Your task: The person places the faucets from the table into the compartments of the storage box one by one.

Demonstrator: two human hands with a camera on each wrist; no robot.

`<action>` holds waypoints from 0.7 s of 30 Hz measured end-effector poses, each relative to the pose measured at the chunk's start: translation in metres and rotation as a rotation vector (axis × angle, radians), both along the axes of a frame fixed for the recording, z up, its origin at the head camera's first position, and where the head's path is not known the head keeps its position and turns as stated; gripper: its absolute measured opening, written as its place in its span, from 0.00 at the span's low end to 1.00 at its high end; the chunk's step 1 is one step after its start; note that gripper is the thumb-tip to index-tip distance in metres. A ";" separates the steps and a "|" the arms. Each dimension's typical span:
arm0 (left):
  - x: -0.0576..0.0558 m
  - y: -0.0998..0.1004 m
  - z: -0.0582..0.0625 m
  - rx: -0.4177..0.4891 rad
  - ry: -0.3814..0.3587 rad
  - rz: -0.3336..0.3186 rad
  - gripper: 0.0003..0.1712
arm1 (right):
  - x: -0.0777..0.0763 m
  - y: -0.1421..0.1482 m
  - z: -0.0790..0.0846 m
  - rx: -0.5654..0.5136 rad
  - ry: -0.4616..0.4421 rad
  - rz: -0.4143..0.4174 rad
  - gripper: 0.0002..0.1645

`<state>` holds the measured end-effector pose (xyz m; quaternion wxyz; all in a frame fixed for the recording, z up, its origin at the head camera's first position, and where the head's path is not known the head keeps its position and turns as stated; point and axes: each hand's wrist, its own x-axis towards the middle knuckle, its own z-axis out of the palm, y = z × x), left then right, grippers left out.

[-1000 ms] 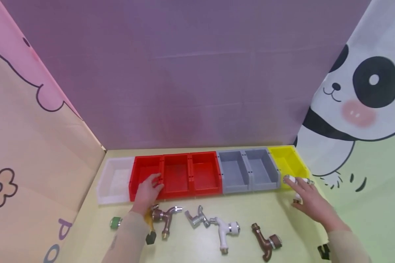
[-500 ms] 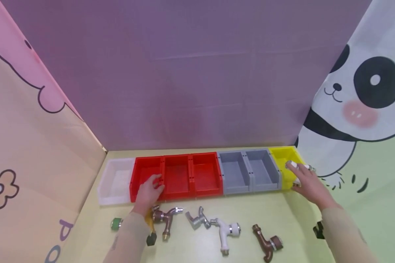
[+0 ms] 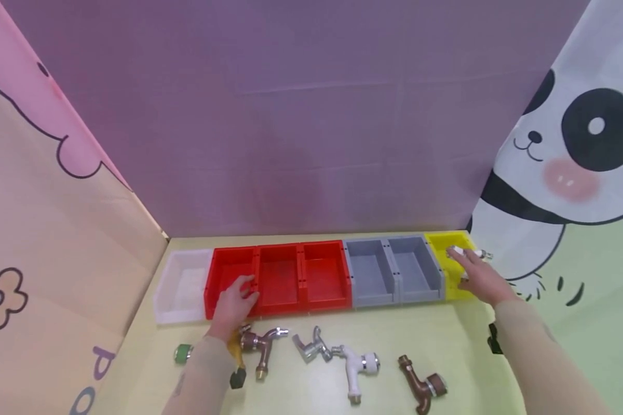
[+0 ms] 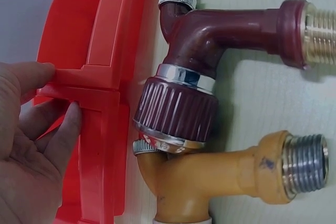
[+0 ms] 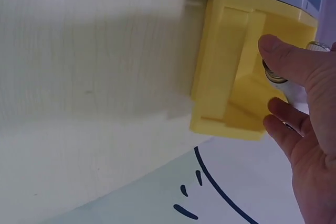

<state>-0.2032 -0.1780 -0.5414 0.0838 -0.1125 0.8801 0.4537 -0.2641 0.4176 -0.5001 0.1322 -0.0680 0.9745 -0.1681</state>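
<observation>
My right hand (image 3: 485, 280) holds a white faucet (image 3: 481, 253) over the yellow bin (image 3: 454, 291) at the right end of the row. Most of the faucet is hidden behind the hand; its metal ends show in the head view. At the row's left part, my left hand (image 3: 235, 302) pinches the joined front walls of two red bins (image 4: 100, 90) between thumb and fingers. Close to that hand lie a dark red faucet (image 4: 199, 40) and a mustard-yellow faucet (image 4: 215, 174), their threaded ends pointing away from the bins.
Grey bins (image 3: 415, 262) and a white bin (image 3: 181, 288) complete the row along the back wall. In front lie a silver faucet (image 3: 311, 349), another white faucet (image 3: 352, 369), a brown faucet (image 3: 419, 383) and a green-knobbed one (image 3: 183, 353). A panda-printed sheet (image 3: 592, 190) borders the right side.
My right hand has moved forward and slightly left with the white faucet, from the yellow bin's front edge to above its interior. The left hand has stayed at the red bins.
</observation>
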 end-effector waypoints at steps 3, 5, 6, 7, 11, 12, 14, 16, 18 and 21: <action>-0.001 0.000 -0.001 0.003 0.004 -0.001 0.33 | -0.004 0.000 -0.002 -0.013 -0.033 -0.003 0.54; -0.001 -0.001 -0.002 0.005 0.006 -0.004 0.33 | -0.007 0.001 -0.003 -0.015 -0.050 -0.012 0.54; -0.001 0.000 -0.002 0.007 0.002 -0.001 0.33 | -0.008 0.001 -0.004 -0.016 -0.058 -0.016 0.54; -0.002 0.000 -0.002 0.008 0.002 0.000 0.33 | -0.009 0.002 -0.005 -0.015 -0.060 -0.018 0.54; -0.002 0.000 -0.003 0.011 -0.007 0.009 0.33 | -0.014 0.002 -0.007 -0.020 -0.060 -0.020 0.55; -0.002 0.000 -0.003 0.011 -0.008 0.011 0.33 | -0.015 0.002 -0.008 -0.021 -0.057 -0.014 0.55; -0.001 0.001 -0.003 0.011 -0.006 0.014 0.34 | -0.017 0.001 -0.009 -0.030 -0.047 0.003 0.55; -0.001 0.001 -0.003 0.013 0.000 0.016 0.34 | -0.017 0.000 -0.012 -0.031 -0.027 0.038 0.56; 0.000 0.002 -0.003 0.014 0.005 0.017 0.34 | -0.018 -0.001 -0.014 -0.021 -0.008 0.063 0.56; 0.000 0.002 -0.003 0.018 0.005 0.017 0.33 | -0.017 -0.002 -0.018 0.019 0.010 0.083 0.55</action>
